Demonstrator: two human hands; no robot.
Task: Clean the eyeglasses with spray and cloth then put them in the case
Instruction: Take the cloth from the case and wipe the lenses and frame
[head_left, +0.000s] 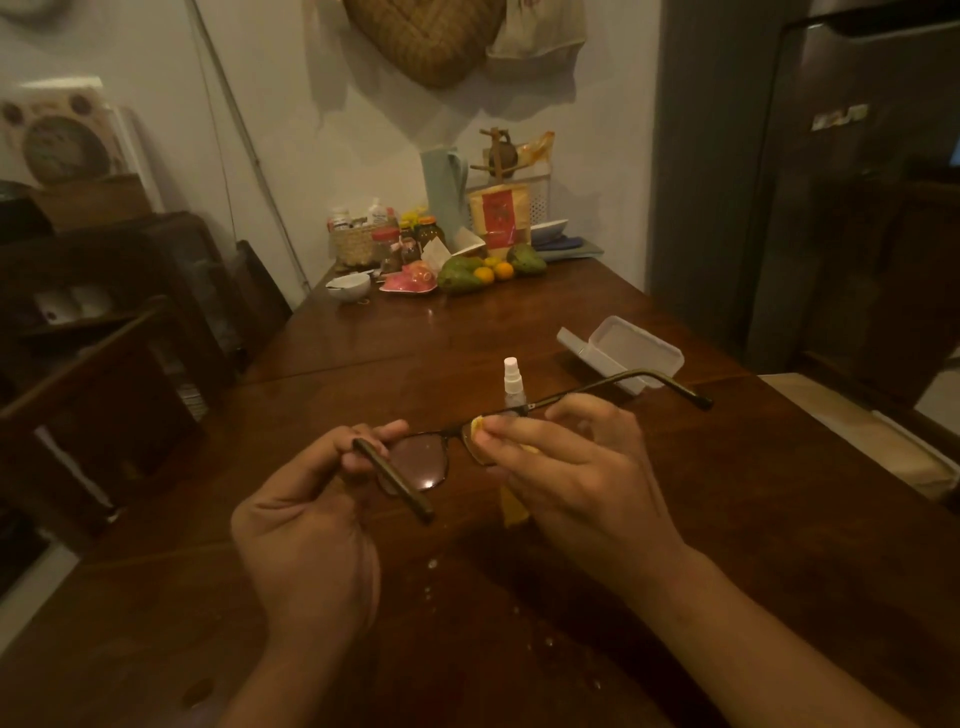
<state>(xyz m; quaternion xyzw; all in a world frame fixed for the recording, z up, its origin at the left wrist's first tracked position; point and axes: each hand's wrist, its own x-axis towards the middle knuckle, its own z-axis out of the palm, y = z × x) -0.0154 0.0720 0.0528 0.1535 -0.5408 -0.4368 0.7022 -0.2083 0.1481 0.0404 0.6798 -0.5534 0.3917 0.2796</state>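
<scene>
While the eyeglasses (418, 460) are hanging over the table (363, 338) in the head view, frame running left-right between the hands, the left hand (311, 525) is pinching the left hinge end and the right hand (566, 467) is pinching the yellow cloth (478, 425) onto the right lens; the open case (626, 353) is lying beyond, nearer the right hand.

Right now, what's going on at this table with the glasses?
A person holds dark-framed eyeglasses above a dark wooden table. The left hand grips the frame at one hinge, while the right hand pinches a yellow cloth on the other lens. A small clear spray bottle stands upright just behind, and the pale plastic case lies open farther back, the glasses not yet in it.
</scene>
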